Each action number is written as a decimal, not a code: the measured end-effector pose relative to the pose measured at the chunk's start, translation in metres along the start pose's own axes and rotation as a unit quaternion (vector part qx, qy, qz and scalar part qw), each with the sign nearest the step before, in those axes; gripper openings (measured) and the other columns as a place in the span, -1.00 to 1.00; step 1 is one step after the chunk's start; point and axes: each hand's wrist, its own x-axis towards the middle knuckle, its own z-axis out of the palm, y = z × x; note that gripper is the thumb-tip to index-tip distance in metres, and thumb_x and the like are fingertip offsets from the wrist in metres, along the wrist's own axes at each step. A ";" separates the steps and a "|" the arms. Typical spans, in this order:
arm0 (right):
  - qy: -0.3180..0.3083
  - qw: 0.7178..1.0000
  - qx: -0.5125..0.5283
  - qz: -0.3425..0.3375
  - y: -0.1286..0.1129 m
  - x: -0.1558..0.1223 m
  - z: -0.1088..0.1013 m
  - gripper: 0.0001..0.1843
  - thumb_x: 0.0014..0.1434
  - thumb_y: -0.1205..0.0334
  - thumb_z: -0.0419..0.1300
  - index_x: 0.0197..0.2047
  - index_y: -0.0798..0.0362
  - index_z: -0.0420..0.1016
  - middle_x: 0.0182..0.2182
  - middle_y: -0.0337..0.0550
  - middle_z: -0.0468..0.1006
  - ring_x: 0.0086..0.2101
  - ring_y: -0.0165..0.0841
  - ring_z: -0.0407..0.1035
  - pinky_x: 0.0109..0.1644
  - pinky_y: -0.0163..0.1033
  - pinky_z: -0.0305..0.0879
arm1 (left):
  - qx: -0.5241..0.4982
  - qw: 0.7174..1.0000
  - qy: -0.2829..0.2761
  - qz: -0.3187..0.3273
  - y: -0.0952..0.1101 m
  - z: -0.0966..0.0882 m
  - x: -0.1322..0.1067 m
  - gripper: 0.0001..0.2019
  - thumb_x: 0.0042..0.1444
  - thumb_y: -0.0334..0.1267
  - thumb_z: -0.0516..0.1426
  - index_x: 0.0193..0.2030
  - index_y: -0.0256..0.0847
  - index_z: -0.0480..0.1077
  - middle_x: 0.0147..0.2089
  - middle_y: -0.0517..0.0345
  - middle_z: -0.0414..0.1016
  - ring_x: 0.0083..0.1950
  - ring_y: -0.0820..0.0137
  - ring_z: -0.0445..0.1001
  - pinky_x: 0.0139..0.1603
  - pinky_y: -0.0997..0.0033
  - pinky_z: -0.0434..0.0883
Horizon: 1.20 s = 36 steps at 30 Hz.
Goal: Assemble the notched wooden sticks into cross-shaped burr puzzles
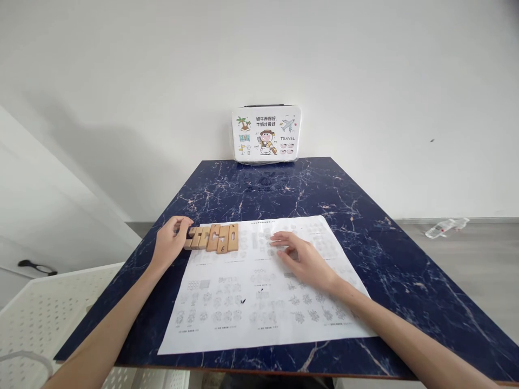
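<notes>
A row of flat wooden puzzle blocks (222, 239) with notches and cutouts lies side by side on the upper left of a large printed sheet (211, 341). Small black marks show on some blocks, one of them an E. At the left end of the row is my left hand (169, 242), its fingers bent and its thumb against the leftmost block, which it partly hides. My right hand (304, 259) hovers over or rests on the right half of the sheet, fingers apart and holding nothing. A gap of bare paper separates it from the blocks.
The sheet lies on a dark blue marbled table (267, 189). At its far edge, a white case (266, 134) with cartoon prints leans against the wall. A white perforated rack (52, 308) stands at the left. Clear plastic bottles (441, 228) lie on the floor to the right.
</notes>
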 end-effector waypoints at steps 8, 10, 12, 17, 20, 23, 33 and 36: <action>0.000 1.000 0.011 -0.005 0.003 0.001 0.000 -0.60 0.36 0.29 0.12 0.24 -0.09 0.34 0.15 0.00 0.61 -0.01 -0.15 0.60 0.00 0.08 0.58 | 0.001 1.000 -0.002 0.006 -0.001 0.001 0.001 -0.68 0.31 0.01 0.04 -0.21 -0.14 0.50 -0.10 0.06 0.67 -0.02 0.22 0.63 0.08 0.31 0.51; -0.001 1.000 0.010 -0.005 0.004 0.001 0.000 -0.60 0.36 0.29 0.12 0.25 -0.09 0.33 0.15 0.00 0.61 0.01 -0.13 0.60 0.00 0.08 0.58 | 0.001 1.000 -0.005 0.006 -0.001 0.001 0.001 -0.68 0.31 0.01 0.04 -0.21 -0.14 0.50 -0.09 0.06 0.67 -0.02 0.22 0.63 0.07 0.31 0.51; -0.001 1.000 0.008 -0.007 0.004 0.001 0.000 -0.59 0.36 0.29 0.12 0.25 -0.09 0.33 0.15 0.00 0.60 0.02 -0.13 0.59 0.00 0.09 0.58 | 0.003 1.000 -0.005 0.005 -0.001 0.001 0.001 -0.68 0.31 0.02 0.05 -0.21 -0.14 0.50 -0.09 0.07 0.66 -0.02 0.22 0.63 0.07 0.31 0.50; 0.002 1.000 0.014 -0.008 0.003 0.000 0.000 -0.60 0.36 0.30 0.12 0.23 -0.09 0.34 0.16 0.01 0.59 0.05 -0.13 0.58 0.02 0.09 0.59 | 0.002 1.000 -0.010 0.005 -0.001 0.001 0.001 -0.68 0.31 0.03 0.06 -0.20 -0.14 0.50 -0.09 0.07 0.65 -0.03 0.22 0.62 0.07 0.30 0.49; 0.006 1.000 0.019 -0.006 0.003 0.001 0.000 -0.61 0.35 0.31 0.12 0.22 -0.08 0.35 0.17 0.01 0.58 0.06 -0.12 0.58 0.01 0.08 0.59 | 0.001 1.000 -0.012 0.002 0.001 0.000 0.000 -0.67 0.31 0.04 0.06 -0.20 -0.14 0.50 -0.09 0.07 0.65 -0.04 0.21 0.62 0.07 0.29 0.48; 0.009 1.000 0.022 -0.010 0.004 0.001 0.000 -0.62 0.35 0.30 0.12 0.22 -0.09 0.35 0.17 0.01 0.58 0.06 -0.13 0.57 0.01 0.07 0.58 | -0.001 1.000 -0.014 0.003 0.002 0.000 0.001 -0.67 0.30 0.03 0.06 -0.21 -0.15 0.50 -0.09 0.07 0.64 -0.04 0.21 0.62 0.07 0.29 0.47; -0.001 1.000 0.018 -0.006 0.004 -0.001 -0.001 -0.63 0.37 0.23 0.10 0.23 -0.12 0.32 0.18 -0.01 0.57 0.07 -0.13 0.55 -0.02 0.06 0.57 | 0.002 1.000 -0.013 0.018 -0.002 0.001 0.001 -0.67 0.31 0.02 0.04 -0.21 -0.16 0.49 -0.10 0.06 0.64 -0.06 0.20 0.61 0.03 0.28 0.47; -0.003 1.000 0.016 -0.003 0.003 -0.001 -0.001 -0.62 0.37 0.23 0.11 0.22 -0.12 0.32 0.17 -0.02 0.57 0.04 -0.13 0.57 -0.01 0.07 0.56 | 0.005 1.000 -0.016 0.018 -0.001 0.002 0.001 -0.67 0.32 0.02 0.04 -0.20 -0.15 0.49 -0.10 0.06 0.65 -0.06 0.21 0.61 0.01 0.29 0.46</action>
